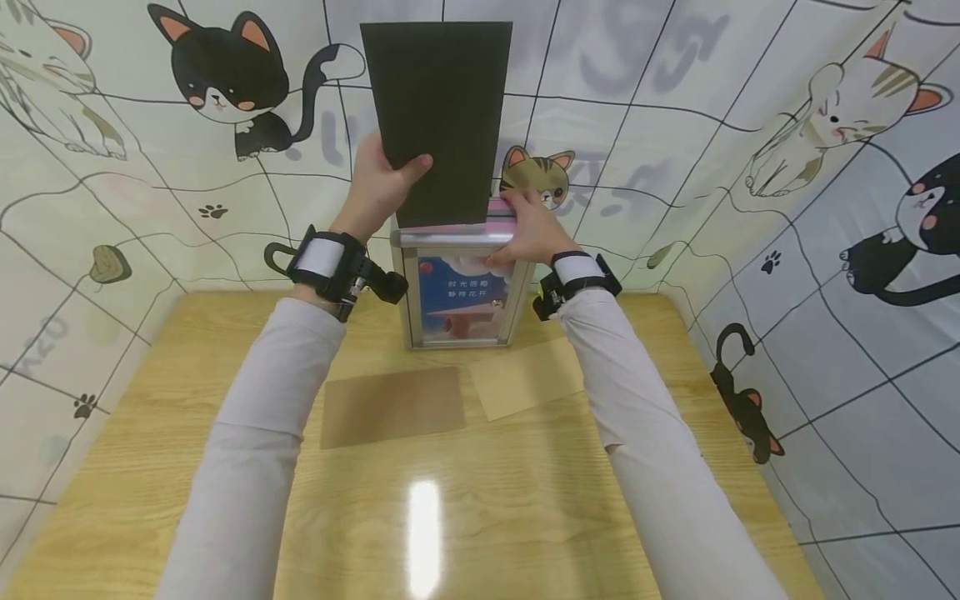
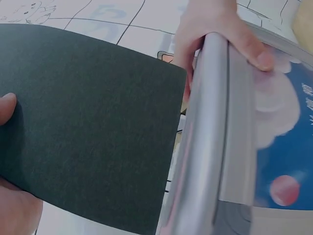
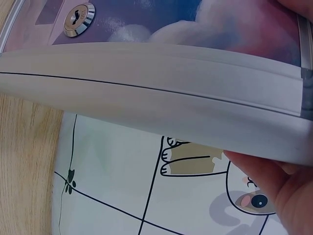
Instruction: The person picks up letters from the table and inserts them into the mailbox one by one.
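Note:
A black card (image 1: 446,108) stands upright above a metal-framed box (image 1: 459,333) with a blue and pink picture front. My left hand (image 1: 381,185) pinches the card at its left edge, thumb on the near face. The card's lower edge is at the top of the box; whether it enters a slot I cannot tell. With fingers behind and thumb in front, my right hand (image 1: 534,229) grips the box's top right corner. In the left wrist view the black card (image 2: 93,127) is beside the silver top rim (image 2: 208,132). The right wrist view shows a round lock (image 3: 78,20).
A brown paper sheet (image 1: 393,407) and a lighter tan sheet (image 1: 528,379) lie on the wooden table (image 1: 360,517) in front of the box. Behind and beside the table hangs a white cloth (image 1: 600,108) printed with cartoon cats and lines.

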Demonstrator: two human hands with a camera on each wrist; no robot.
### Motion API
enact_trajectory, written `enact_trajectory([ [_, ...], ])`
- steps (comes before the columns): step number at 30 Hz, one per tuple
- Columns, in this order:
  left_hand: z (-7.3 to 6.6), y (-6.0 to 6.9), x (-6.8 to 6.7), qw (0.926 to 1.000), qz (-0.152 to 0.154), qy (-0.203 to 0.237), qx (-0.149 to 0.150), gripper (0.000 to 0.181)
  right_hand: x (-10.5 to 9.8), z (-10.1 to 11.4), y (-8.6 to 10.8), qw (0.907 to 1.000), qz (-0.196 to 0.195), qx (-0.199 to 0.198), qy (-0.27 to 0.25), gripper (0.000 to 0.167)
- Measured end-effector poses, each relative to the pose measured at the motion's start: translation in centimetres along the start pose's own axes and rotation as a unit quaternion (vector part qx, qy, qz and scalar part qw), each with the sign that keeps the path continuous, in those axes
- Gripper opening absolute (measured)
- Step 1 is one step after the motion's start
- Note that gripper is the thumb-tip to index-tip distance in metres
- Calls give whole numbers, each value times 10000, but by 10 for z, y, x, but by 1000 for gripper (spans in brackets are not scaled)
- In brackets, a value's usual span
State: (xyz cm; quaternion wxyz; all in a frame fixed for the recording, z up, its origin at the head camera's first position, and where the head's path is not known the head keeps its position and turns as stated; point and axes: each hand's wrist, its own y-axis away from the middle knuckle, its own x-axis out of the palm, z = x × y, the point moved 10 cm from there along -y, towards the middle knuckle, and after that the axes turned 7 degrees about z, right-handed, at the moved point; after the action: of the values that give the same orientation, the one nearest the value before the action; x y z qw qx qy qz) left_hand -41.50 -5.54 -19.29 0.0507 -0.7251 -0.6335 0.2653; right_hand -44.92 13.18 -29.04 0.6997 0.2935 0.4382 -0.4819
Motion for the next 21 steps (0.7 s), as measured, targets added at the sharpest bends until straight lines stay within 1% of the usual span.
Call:
enact_trajectory([
  [4,-3,-8,-1,10000,-60,53,-8,32,-1,0,1,10000,-19,-16,20,105],
  [8,-4,-14,-2,10000,-69,-46,39,32,1,0,0,10000,6,-30,27,106],
  [13,-3,-19,-2,9999,-53,-130,-23,33,2,1,0,10000,-13,-73,7,106],
  [16,-2,-22,-1,10000,-56,30,-38,33,1,0,0,10000,-36,-72,-12,106],
  [21,-1,-25,6,9990,-39,435,69,30,-2,1,0,9999,-88,-82,46,105],
])
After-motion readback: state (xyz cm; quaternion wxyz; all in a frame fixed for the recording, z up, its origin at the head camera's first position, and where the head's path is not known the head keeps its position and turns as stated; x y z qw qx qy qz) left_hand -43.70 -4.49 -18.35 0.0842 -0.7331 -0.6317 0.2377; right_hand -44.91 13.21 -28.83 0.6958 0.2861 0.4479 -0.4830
